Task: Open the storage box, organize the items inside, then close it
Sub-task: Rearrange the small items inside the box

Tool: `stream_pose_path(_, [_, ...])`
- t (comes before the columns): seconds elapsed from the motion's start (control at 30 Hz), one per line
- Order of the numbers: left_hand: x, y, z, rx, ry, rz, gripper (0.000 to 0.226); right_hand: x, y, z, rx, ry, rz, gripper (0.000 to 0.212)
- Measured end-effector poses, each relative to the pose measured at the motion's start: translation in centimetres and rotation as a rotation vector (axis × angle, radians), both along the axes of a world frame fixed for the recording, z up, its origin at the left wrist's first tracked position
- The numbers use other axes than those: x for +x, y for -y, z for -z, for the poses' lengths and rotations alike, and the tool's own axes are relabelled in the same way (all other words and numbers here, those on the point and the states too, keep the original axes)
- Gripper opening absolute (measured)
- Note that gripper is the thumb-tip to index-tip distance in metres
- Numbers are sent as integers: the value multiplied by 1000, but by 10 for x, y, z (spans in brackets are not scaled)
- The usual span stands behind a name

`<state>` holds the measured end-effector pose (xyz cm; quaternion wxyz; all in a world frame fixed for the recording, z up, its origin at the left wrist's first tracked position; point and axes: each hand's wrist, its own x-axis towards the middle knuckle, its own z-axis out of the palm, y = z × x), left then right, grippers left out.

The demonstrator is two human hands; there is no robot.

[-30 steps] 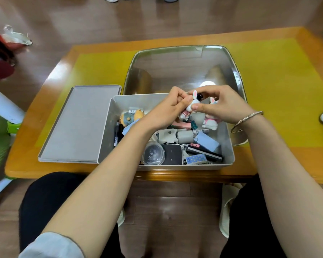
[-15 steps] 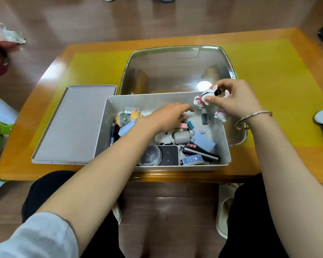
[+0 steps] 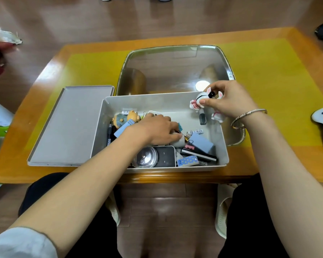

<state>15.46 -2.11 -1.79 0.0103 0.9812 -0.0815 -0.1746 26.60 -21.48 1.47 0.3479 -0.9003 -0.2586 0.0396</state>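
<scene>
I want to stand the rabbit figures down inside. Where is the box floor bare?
Bare floor lies in the grey storage box along its far wall, between the bear figurines and the right hand. The near half is crowded.

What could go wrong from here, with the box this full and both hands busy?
1. The right hand pinches the rabbit figures by fingertips alone above the storage box; one dangling piece could slip and drop.
2. The left hand digs among loose small items; it may knock a binder clip under the pile.
3. The box's front edge sits at the table edge; a push toward the person might tip it off.
</scene>
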Motion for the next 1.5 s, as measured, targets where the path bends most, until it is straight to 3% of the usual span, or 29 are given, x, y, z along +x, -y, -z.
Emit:
stream_pose_path(0.23, [-2,-2,7,-79,104,-13,50,0,-11,3,17,-21,23,22])
stream_pose_path(0.43, [6,6,12,-221,155,-28,31,-2,-22,9,-51,34,13,28])
stream_pose_path(0.63, [15,10,9,-157,119,-96,25,4,-23,12,-62,2,41,24])
stream_pose_path(0.77, [20,5,2,-333,221,-219,12,5,-26,13,-99,0,11,26])
stream_pose_path(0.87, [25,6,-4,-512,345,-319,25,7,-26,13,-95,-1,19,31])
stream_pose_path(1.0, [39,18,-10,-608,327,-269,46,6,-27,12,-118,13,-3,31])
stream_pose_path(1.23, [43,26,-2,-764,262,-260,45,7,-23,13,-50,-32,-6,21])
stream_pose_path(1.33, [43,27,-1,-755,293,-261,50,7,-23,13,-39,-86,26,28])
stream_pose_path(1.5, [42,27,2,-723,300,-296,33,4,-21,10,15,-136,40,28])
